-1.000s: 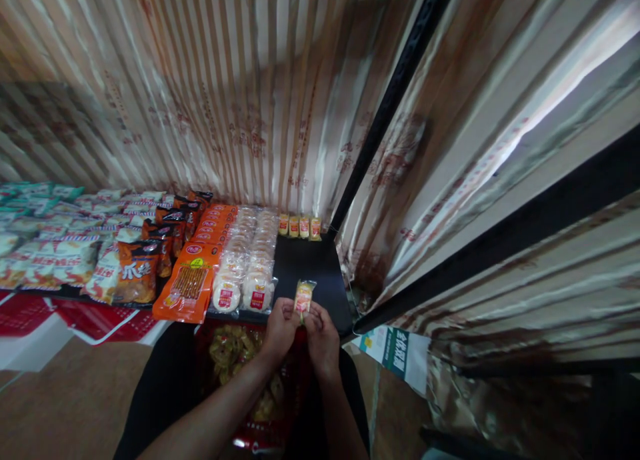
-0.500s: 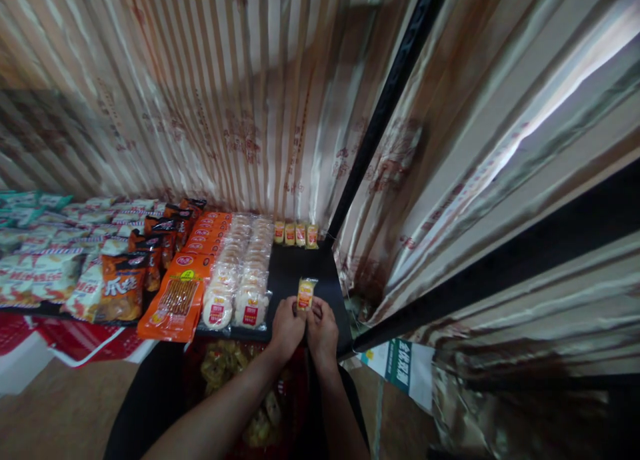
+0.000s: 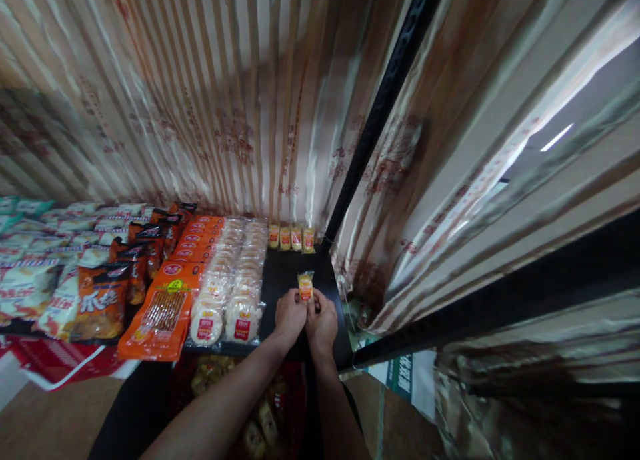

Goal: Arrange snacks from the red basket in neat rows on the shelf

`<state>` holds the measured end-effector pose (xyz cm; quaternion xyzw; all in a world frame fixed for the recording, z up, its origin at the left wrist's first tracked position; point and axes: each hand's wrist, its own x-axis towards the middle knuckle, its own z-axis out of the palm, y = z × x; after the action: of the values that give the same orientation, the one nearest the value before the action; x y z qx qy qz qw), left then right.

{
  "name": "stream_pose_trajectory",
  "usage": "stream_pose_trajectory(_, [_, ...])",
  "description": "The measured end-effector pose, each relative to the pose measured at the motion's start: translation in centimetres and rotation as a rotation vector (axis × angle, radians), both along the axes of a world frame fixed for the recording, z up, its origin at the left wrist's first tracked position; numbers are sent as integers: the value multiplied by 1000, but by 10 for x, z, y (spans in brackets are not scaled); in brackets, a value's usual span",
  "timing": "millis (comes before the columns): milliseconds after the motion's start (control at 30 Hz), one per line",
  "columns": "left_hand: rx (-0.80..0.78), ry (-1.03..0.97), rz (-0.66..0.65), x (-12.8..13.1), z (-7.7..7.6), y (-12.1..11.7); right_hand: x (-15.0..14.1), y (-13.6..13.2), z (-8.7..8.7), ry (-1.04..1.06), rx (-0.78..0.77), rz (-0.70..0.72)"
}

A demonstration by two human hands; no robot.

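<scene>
Both my hands meet over the right end of a black shelf (image 3: 280,273), fingers closed around the lower end of one small yellow snack packet (image 3: 305,287). My left hand (image 3: 291,317) grips it from the left, and my right hand (image 3: 321,320) from the right. The packet is upright, its red and yellow label facing me. Behind it, along the shelf's back edge, several matching snack packets (image 3: 291,238) stand in a row. To the left lie two columns of clear-wrapped round rice crackers (image 3: 243,320).
Orange bags of stick snacks (image 3: 163,310) and dark-and-orange chip bags (image 3: 100,300) fill the shelf further left, beside white bags (image 3: 25,287). A red container (image 3: 295,387) with yellow packets sits below my arms. A black post (image 3: 370,140) rises at the right corner before the striped curtain (image 3: 240,100).
My hands have moved slightly forward over the shelf with the snack packet, toward the back row. The view has shifted a little, so the shelf goods appear further left and lower.
</scene>
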<state>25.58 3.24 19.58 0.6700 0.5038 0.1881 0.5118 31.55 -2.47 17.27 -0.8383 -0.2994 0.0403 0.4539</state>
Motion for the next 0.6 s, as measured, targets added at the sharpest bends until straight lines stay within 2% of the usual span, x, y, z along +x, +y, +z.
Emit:
stream_pose_trajectory(133, [72,139,-44,10,10,5,5,5,3,18,-77,-27])
stream_pose_trajectory(300, [177,328,-107,20,21,13,10,11,16,37,-209,-54])
stream_pose_trajectory(433, [152,344,-112,30,21,22,17,19,21,47,-205,-96])
stream_pose_trajectory(600, [104,295,-104,46,19,35,36,34,9,93,-158,-129])
